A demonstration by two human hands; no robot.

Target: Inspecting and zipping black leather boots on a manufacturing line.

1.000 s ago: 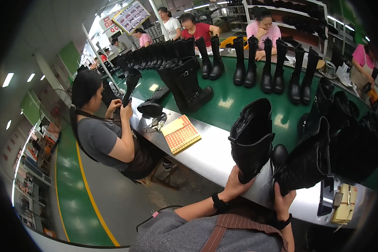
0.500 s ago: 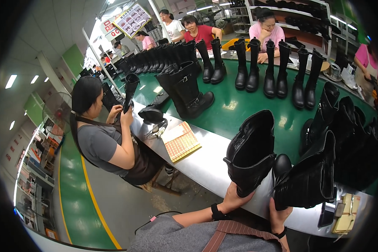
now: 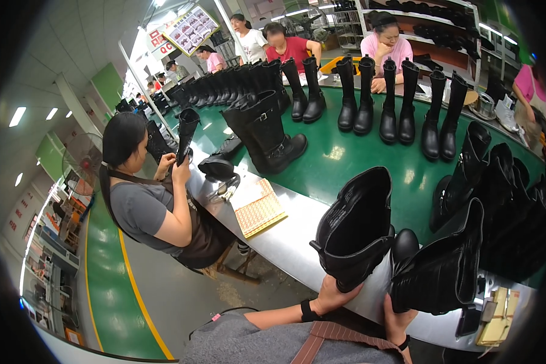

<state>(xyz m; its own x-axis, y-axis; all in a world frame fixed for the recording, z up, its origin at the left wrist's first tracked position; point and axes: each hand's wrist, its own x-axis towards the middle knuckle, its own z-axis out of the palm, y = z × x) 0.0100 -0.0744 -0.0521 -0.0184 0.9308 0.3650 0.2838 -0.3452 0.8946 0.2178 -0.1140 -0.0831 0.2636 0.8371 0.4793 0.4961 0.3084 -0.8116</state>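
Two tall black boots stand side by side at the bench's near edge, shafts gaping up toward me. My left hand [image 3: 337, 295] is closed round the back of the left boot [image 3: 353, 233], low on its shaft. My right hand [image 3: 398, 315] grips the right boot [image 3: 440, 272] the same way, with its thumb up along the leather. The right boot's rounded toe shows between the two shafts; the left boot's foot is mostly hidden. The fingers of both hands are partly hidden behind the leather.
A steel ledge [image 3: 303, 233] borders the green belt [image 3: 327, 158]. It bears a sticker pad [image 3: 259, 208], a phone [image 3: 468, 321] and yellow cards [image 3: 499, 316]. More boots crowd the right [image 3: 467, 173]; pairs line the far side [image 3: 397, 115]. A co-worker [image 3: 142, 194] handles a boot at left.
Both boots and my hands sit slightly further left and lower in the picture, still gripped. Across the belt, the person in red has lowered their head.
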